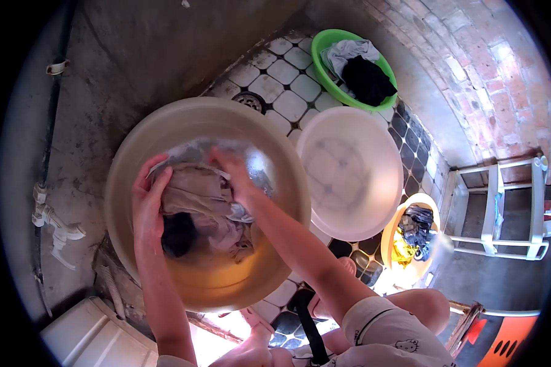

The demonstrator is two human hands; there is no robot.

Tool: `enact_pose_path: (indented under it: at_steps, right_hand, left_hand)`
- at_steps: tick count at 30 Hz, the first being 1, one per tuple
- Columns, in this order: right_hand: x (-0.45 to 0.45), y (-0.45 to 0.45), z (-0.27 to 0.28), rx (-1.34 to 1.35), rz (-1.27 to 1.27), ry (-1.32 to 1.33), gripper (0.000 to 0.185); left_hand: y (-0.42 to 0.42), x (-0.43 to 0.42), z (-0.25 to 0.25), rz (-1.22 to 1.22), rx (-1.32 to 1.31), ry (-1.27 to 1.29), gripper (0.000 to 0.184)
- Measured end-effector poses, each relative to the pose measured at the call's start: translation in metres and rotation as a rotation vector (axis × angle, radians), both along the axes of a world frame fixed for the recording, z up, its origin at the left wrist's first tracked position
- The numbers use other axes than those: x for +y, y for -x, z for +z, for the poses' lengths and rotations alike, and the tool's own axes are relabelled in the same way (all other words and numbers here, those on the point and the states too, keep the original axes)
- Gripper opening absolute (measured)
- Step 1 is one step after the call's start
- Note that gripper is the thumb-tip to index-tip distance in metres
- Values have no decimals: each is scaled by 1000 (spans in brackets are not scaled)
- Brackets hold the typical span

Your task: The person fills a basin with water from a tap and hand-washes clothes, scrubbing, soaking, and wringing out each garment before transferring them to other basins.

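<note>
A large beige basin (134,131) stands in front of me with cloudy water and wet laundry in it. My left hand (148,199) is closed on the left edge of a beige-grey garment (196,188), thumb on top of the cloth. At the garment's upper right is my right hand (234,174); its fingers are smeared by motion, so their grip does not show clearly. Just below the garment lies a black cloth piece (179,235), beside my left wrist. Paler wet cloth (226,235) spreads toward the lower right, partly under the water.
Right of the basin stands a pale translucent tub (352,174). Behind it, a green basin (317,52) holds white and black clothes. A small yellowish basin (433,205) contains dark and yellow clothes. A white rack (493,211) is at right, a tap (58,223) at left.
</note>
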State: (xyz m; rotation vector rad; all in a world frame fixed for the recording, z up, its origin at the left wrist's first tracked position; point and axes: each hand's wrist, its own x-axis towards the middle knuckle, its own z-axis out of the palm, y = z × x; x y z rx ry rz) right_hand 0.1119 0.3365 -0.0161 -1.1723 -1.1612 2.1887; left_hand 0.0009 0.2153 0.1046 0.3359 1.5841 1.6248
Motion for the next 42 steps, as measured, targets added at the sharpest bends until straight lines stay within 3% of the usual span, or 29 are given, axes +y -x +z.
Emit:
enact_pose_path:
  at_steps: [2, 3, 4, 5, 6, 7, 9, 10, 12, 13, 14, 15, 16, 18, 19, 20, 21, 22, 24, 26, 28, 30, 31, 33, 35, 36, 39, 40, 42]
  right_hand:
    - [21, 6, -44, -228, -156, -338, 30]
    - [26, 7, -63, -264, -255, -690, 25]
    - [22, 6, -70, -293, -225, -648, 28]
    - [6, 9, -78, -515, -140, -1024, 32]
    - [-20, 10, -75, -639, -16, -1239, 33]
    - [-40, 10, -71, -760, 108, -1460, 34]
    - [-33, 0, -82, -553, 482, -1604, 36]
    - [-28, -2, -84, -440, 665, -1668, 37]
    - [-26, 2, -86, -724, 700, -1154, 37]
    - [-24, 5, -85, -853, 698, -891, 37]
    - [-41, 15, -91, -776, 370, -906, 27]
    - [-62, 21, -69, -612, 258, -917, 25]
    - [-84, 24, -33, -449, 147, -920, 23]
    - [-118, 19, 25, -98, 170, -1048, 29]
    - [-121, 23, 37, -67, 218, -1061, 26]
    - [-125, 25, 44, -40, 262, -1069, 24]
    - [-128, 26, 47, -7, 297, -1075, 21]
    - [-114, 37, 40, 55, 192, -1247, 20]
    - [-82, 52, 36, -82, 89, -1213, 23]
    - [-44, 60, 5, -217, 24, -1177, 26]
    - [-16, 54, -9, -414, 257, -1172, 28]
    - [-5, 40, -35, -323, 154, -1182, 31]
    - [-3, 35, -49, -280, 104, -1188, 34]
    - [-20, 12, -72, -333, 532, -1386, 40]
    - [-24, -6, -81, -306, 916, -1657, 44]
    - [-10, -6, -79, -189, 918, -1503, 32]
    - [-4, 8, -88, -688, 715, -1149, 20]
    - [-13, 20, -85, -776, 383, -817, 16]
    - [-46, 31, -44, -524, 122, -1091, 18]
  left_hand:
    - [20, -13, -48, 57, 107, 225, 32]
    - [26, -24, -78, 94, 165, 353, 35]
    - [24, -27, -128, 134, 297, 325, 37]
    - [18, -28, -167, 172, 429, 297, 39]
    - [-3, -22, -169, 143, 537, 378, 39]
    - [-10, -23, -198, 30, 512, 581, 42]
    - [1, -25, -220, -418, 498, 644, 43]
    - [0, -30, -218, -211, 155, 510, 45]
    - [-1, -34, -210, 196, -494, 184, 51]
    - [-8, -27, -197, 259, -563, 173, 51]
    - [-18, -18, -177, 321, -635, 159, 51]
    - [-22, -12, -162, 381, -709, 144, 52]
    - [-19, -10, -155, 258, -927, 42, 42]
    - [5, -15, -173, -70, -1189, -399, 45]
    - [8, -17, -181, -237, -1308, -629, 46]
    - [0, -23, -151, -1, -1105, -492, 42]
    - [-19, -16, -124, 94, -926, -764, 39]
    - [-47, 1, -99, 185, -719, -1024, 37]
    - [-45, 8, -89, 289, -631, -837, 35]
    - [-11, -1, -93, 291, -844, 62, 36]
    - [-6, -4, -98, 231, -693, 87, 41]
    - [6, -9, -115, 233, -504, 141, 42]
    - [18, -14, -152, 317, -363, 145, 36]
    - [12, -13, -164, 329, -203, 192, 36]
    - [8, -19, -175, 148, -116, 198, 40]
    - [6, -22, -178, 55, -71, 201, 42]
    - [-8, -17, -147, 426, -483, 168, 44]
    - [-11, -20, -143, 268, -70, 276, 43]
    - [-19, -27, -136, -68, 757, 459, 40]
